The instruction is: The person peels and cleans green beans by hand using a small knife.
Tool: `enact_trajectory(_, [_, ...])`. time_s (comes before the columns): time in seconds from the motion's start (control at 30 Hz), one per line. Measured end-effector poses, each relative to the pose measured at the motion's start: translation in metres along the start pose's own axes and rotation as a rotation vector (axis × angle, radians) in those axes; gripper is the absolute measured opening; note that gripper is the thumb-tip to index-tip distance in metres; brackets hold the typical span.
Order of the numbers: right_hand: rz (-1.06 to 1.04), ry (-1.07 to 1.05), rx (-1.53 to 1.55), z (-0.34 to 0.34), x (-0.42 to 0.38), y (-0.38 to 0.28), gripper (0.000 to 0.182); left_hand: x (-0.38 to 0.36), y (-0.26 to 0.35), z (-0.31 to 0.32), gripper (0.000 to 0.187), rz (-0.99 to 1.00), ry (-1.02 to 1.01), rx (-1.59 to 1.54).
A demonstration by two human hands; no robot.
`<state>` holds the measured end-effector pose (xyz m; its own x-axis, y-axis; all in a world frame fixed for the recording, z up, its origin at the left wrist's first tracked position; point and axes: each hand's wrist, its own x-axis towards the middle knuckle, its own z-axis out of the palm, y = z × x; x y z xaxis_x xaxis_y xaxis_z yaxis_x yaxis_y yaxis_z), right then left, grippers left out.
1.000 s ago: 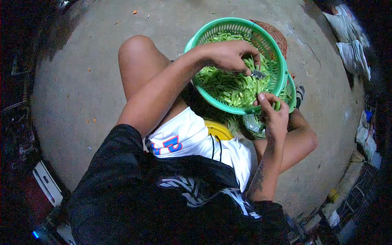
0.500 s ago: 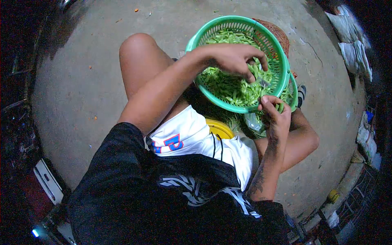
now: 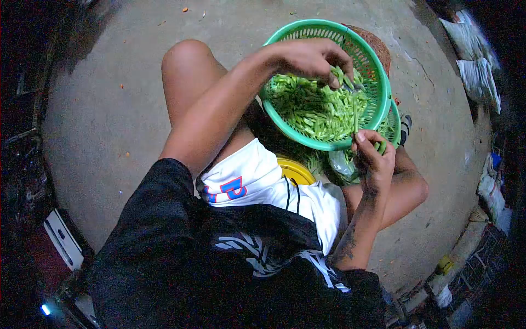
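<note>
My left hand (image 3: 315, 61) is over the green basket (image 3: 285, 129), fingers curled round something small and greyish, too blurred to name, with green pieces beside it. Cut green bean pieces (image 3: 329, 118) fill much of the basket. At the basket's near right rim, my right hand (image 3: 375, 153) is closed on green beans (image 3: 356, 112); one long bean points up from its fingertips towards my left hand, and others show between the fingers.
A second green basket (image 3: 395, 123) sits partly beneath the first, beside a reddish mesh sack (image 3: 378, 46). Near my lap are a yellow round object (image 3: 296, 171) and a clear plastic bag (image 3: 342, 165). White sacks (image 3: 476, 79) lie at the far right.
My left hand has moved slightly up and back from the bean pieces. A long bean now stands out from my right hand, which has shifted slightly right.
</note>
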<state>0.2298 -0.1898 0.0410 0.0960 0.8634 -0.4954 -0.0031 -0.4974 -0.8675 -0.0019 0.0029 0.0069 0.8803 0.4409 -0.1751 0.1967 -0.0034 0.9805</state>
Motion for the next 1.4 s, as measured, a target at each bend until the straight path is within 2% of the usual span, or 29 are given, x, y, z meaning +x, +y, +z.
enact_trajectory(0.03, [-0.003,0.0,0.002,0.001,0.001,0.001,0.024,0.001,-0.001,0.002,0.039,0.001,0.0,0.004])
enact_trajectory(0.1, [-0.056,0.015,0.054,0.005,0.004,0.006,0.024,0.001,0.003,0.009,0.043,0.122,0.017,0.073])
enact_trajectory(0.13, [-0.056,0.016,0.054,0.007,0.006,0.007,0.024,-0.003,0.008,0.017,0.047,0.149,0.062,0.232])
enact_trajectory(0.23, [-0.085,0.019,0.082,0.01,0.006,0.008,0.024,0.007,0.006,0.029,0.047,0.137,-0.151,0.149])
enact_trajectory(0.3, [-0.054,0.037,0.072,0.008,0.003,0.003,0.025,0.004,0.004,0.021,0.042,0.209,-0.143,0.058])
enact_trajectory(0.33, [-0.056,0.037,0.072,0.007,0.002,0.003,0.025,0.002,0.005,0.012,0.041,0.206,-0.059,0.164])
enact_trajectory(0.37, [-0.056,0.029,0.061,0.005,0.001,0.003,0.025,-0.002,0.005,0.008,0.042,0.02,-0.021,-0.046])
enact_trajectory(0.43, [-0.06,0.021,0.053,0.005,0.001,0.004,0.024,0.002,-0.001,0.004,0.044,0.074,-0.001,-0.038])
enact_trajectory(0.5, [-0.051,0.049,0.062,0.009,0.003,0.006,0.024,0.001,0.002,0.015,0.047,0.149,0.026,0.221])
enact_trajectory(0.53, [-0.049,0.05,0.061,0.011,0.005,0.006,0.024,-0.003,0.014,0.026,0.049,0.125,-0.008,0.235])
enact_trajectory(0.57, [-0.055,0.037,0.083,0.011,0.006,0.006,0.024,0.006,-0.001,0.033,0.045,0.138,-0.116,0.081])
enact_trajectory(0.63, [-0.048,0.023,0.099,0.015,0.003,0.004,0.025,0.004,0.009,0.03,0.041,0.181,-0.167,0.143])
enact_trajectory(0.7, [-0.034,0.052,0.117,0.019,-0.001,-0.004,0.023,-0.001,0.007,0.018,0.038,0.186,-0.046,0.08])
enact_trajectory(0.77, [-0.059,0.045,0.12,0.015,0.004,0.005,0.022,-0.002,0.007,0.009,0.038,0.162,-0.069,0.023])
enact_trajectory(0.83, [-0.079,0.042,0.124,0.017,0.006,0.006,0.021,-0.006,0.013,0.012,0.041,0.021,-0.033,0.137])
enact_trajectory(0.87, [-0.069,0.057,0.143,0.019,0.006,0.005,0.021,-0.001,0.003,0.019,0.045,0.172,-0.033,0.167])
enact_trajectory(0.9, [-0.056,0.072,0.159,0.021,0.006,0.005,0.021,-0.006,0.015,0.027,0.048,0.167,-0.052,0.212])
enact_trajectory(0.97, [-0.076,0.04,0.158,0.016,0.008,0.009,0.022,0.001,0.009,0.036,0.046,0.132,-0.171,0.051])
enact_trajectory(1.17, [-0.086,0.042,0.128,0.017,0.006,0.004,0.024,0.006,-0.005,0.01,0.04,0.168,-0.109,-0.03])
enact_trajectory(1.23, [-0.069,0.056,0.11,0.017,0.007,0.005,0.024,0.0,0.006,0.021,0.039,0.144,-0.077,0.04])
enact_trajectory(1.3, [-0.103,0.043,0.177,0.018,0.01,0.009,0.024,0.002,0.009,0.036,0.039,0.194,-0.188,0.016])
enact_trajectory(1.33, [-0.096,0.042,0.173,0.019,0.01,0.009,0.024,-0.001,0.016,0.039,0.04,0.122,-0.207,0.007])
enact_trajectory(1.4, [-0.076,0.028,0.22,0.022,0.008,0.006,0.024,0.0,0.009,0.033,0.04,0.157,-0.225,-0.044])
